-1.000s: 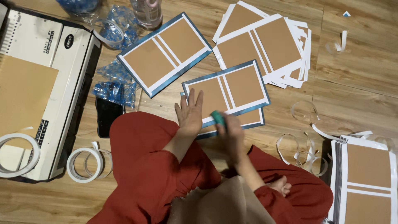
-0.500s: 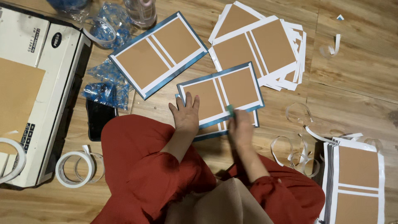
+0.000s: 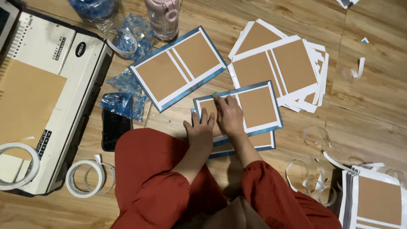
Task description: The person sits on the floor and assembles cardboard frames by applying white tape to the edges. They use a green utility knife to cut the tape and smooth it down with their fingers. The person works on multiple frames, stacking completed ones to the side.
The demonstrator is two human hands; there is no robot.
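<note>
A blue-edged cover with two brown panels lies on the wood floor in front of my knees, on top of a second one. My left hand rests flat, fingers spread, on the cover's near left corner. My right hand lies on the left brown panel. Its fingertips press a small teal tool against the cover's far left edge. Red sleeves cover both arms.
Another blue-edged cover and a pile of white-edged brown boards lie further out. A binding machine, tape rolls, a black phone, blue plastic packets and a pink bottle are at left. Curled paper strips and more boards lie at right.
My right hand has slid the teal tool from the cover's near edge up to its far left edge. My left hand stays flat on the cover.
</note>
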